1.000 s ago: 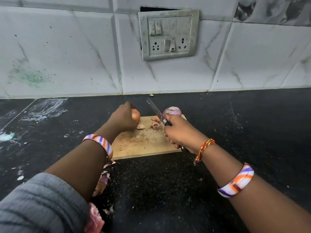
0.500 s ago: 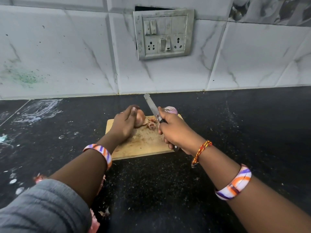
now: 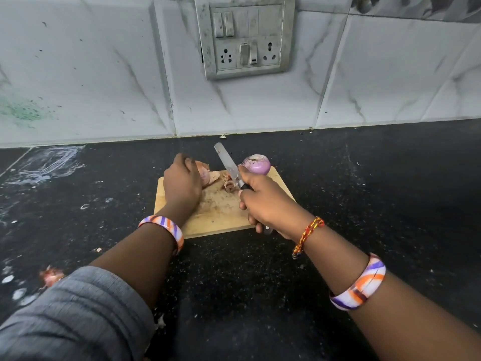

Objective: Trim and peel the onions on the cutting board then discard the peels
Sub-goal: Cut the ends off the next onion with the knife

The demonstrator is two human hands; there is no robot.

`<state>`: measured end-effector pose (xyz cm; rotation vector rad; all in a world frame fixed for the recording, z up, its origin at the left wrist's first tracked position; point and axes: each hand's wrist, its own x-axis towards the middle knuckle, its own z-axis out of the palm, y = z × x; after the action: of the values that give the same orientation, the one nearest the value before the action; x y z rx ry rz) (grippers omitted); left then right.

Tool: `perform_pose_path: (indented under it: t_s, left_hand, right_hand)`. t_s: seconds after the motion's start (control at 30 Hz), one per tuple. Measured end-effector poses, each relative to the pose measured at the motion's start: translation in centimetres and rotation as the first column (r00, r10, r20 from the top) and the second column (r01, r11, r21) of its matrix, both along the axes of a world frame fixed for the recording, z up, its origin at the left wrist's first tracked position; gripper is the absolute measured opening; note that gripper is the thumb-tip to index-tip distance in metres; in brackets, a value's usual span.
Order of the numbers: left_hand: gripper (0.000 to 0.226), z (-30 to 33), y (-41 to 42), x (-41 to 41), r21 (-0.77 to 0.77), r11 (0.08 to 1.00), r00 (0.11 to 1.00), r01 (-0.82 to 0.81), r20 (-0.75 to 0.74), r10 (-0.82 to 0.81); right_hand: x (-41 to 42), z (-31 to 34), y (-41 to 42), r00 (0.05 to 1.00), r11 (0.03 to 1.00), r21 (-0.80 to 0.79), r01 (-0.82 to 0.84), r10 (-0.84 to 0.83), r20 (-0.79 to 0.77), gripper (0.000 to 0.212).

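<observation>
Wooden board (image 3: 218, 217): unpeeled onion (image 3: 204, 174) under left grip (image 3: 182, 185).

We see a black speckled counter (image 3: 364, 204) carrying a wooden cutting board (image 3: 221, 217), which lies under both our hands. White smears (image 3: 49, 162) mark the counter well left of the left hand (image 3: 182, 186), and a pinkish peel scrap (image 3: 50, 276) lies near our left sleeve.
</observation>
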<state>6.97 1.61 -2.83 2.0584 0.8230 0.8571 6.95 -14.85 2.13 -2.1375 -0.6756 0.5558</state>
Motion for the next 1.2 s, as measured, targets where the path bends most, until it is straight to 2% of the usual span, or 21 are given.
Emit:
perform_pose_path:
  t_s: [0.2,0.43,0.57,0.63,0.77,0.9,1.0,1.2]
  left_hand:
    - [0.038,-0.2,0.2,0.0,-0.026,0.999,0.999,0.031,0.027,-0.030]
    - [0.040,0.0,-0.5,0.3,0.009,0.998,0.998,0.067,0.012,-0.067]
    - [0.054,-0.1,-0.8,0.1,0.144,0.989,0.996,0.032,-0.089,-0.020]
    - [0.050,-0.1,-0.2,0.1,0.103,0.995,0.994,-0.017,-0.108,0.028]
    - [0.047,-0.3,-0.3,0.2,0.065,0.998,0.997,-0.025,-0.072,0.029]
    - [0.047,-0.4,-0.6,0.2,0.105,0.994,0.997,0.005,-0.081,0.003]
    - [0.044,-0.2,-1.1,0.2,0.148,0.988,0.996,0.030,-0.093,-0.016]
    - [0.042,-0.2,-1.4,0.1,0.177,0.984,0.985,0.025,-0.170,0.005]
  right_hand:
    - [-0.6,0.0,1.1,0.998,0.999,0.015,-0.048,0.047,0.048,0.058]
    - [-1.2,0.1,1.1,0.981,0.991,-0.085,-0.104,0.117,0.156,0.055]
    - [-1.1,0.3,1.2,0.977,0.988,-0.116,-0.098,0.118,0.178,0.057]
    - [-1.1,0.5,1.5,0.971,0.983,-0.149,-0.111,0.140,0.195,0.057]
    - [-2.1,0.6,2.1,0.911,0.958,-0.266,-0.106,0.200,0.360,0.061]
    - [-2.7,0.2,2.7,0.875,0.944,-0.323,-0.070,0.213,0.434,0.067]
    - [-2.3,0.4,2.5,0.883,0.943,-0.325,-0.072,0.212,0.418,0.065]
    - [-1.1,1.6,1.8,0.954,0.965,-0.240,-0.102,0.163,0.250,0.057]
